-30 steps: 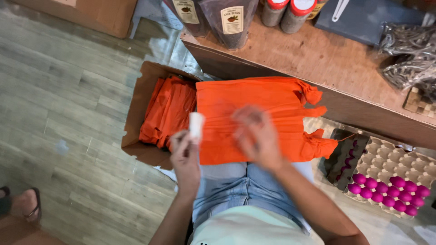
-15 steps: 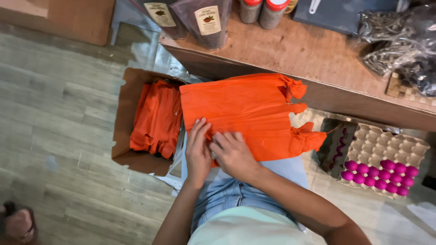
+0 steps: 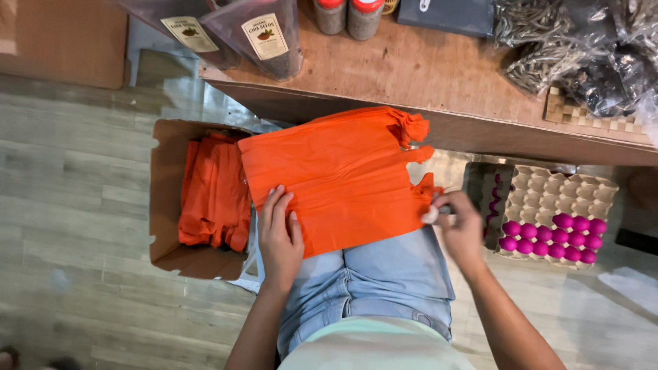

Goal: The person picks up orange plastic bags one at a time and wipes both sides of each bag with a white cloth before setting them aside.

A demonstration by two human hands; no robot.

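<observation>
The left hand (image 3: 279, 233) lies flat, fingers spread, on the orange bag (image 3: 329, 181) spread across the person's lap. The right hand (image 3: 460, 226), at the bag's far edge, is closed around a small white object (image 3: 430, 215). Left of the left hand a box (image 3: 164, 199) holds more bags; right of the right hand sits an egg tray (image 3: 555, 195).

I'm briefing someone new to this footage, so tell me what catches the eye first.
A bright orange plastic bag lies spread flat across the person's lap, with the left hand pressing its near edge. More folded orange bags fill a cardboard box on the floor at left. At right, vivid magenta eggs sit in a paper tray.
</observation>
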